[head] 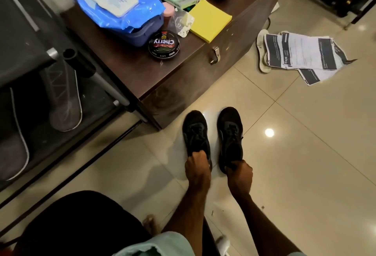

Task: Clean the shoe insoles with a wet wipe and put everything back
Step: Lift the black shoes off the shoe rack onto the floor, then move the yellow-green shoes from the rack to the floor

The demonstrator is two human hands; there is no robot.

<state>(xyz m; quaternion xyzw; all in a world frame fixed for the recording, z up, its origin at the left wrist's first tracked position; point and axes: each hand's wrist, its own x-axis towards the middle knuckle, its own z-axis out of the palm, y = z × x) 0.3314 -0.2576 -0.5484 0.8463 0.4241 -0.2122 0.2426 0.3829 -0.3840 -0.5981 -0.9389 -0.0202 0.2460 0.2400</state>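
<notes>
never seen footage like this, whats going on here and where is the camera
There is no machine here: a person works with bare hands, and the one camera sits on their head, looking down. The left hand grips the heel of one black shoe; the right hand grips the other shoe. Both shoes stand on the tiled floor. On the brown table lie a blue wet wipe pack, a polish tin and a yellow pad. A pale insole lies partly under printed papers.
</notes>
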